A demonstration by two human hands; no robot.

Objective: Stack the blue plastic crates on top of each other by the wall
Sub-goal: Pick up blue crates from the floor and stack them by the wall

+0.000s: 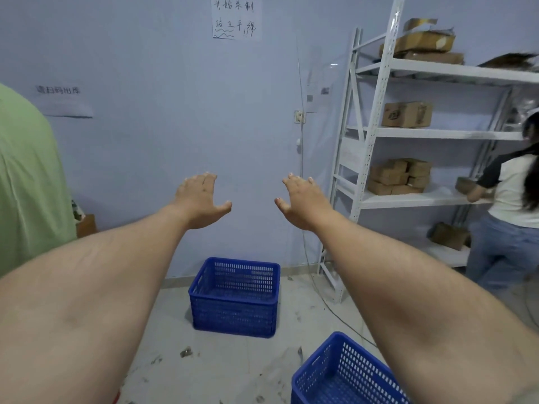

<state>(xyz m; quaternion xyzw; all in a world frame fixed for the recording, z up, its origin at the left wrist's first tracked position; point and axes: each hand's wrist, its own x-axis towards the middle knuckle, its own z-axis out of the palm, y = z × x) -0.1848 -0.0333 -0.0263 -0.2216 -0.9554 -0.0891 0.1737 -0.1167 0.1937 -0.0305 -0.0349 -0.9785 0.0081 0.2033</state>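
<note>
Reaching forward at chest height, the left hand and right hand are both spread flat and empty, palms down, well apart. Two blue crates sit unstacked on the floor: the far crate beside the wall, the near crate under the right forearm. One white shelf rack stands at right.

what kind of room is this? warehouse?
Probably a small stockroom or packing room. White metal shelving holds cardboard boxes, two blue plastic crates sit on the dusty floor, and handwritten paper notices are taped to the wall.
</note>
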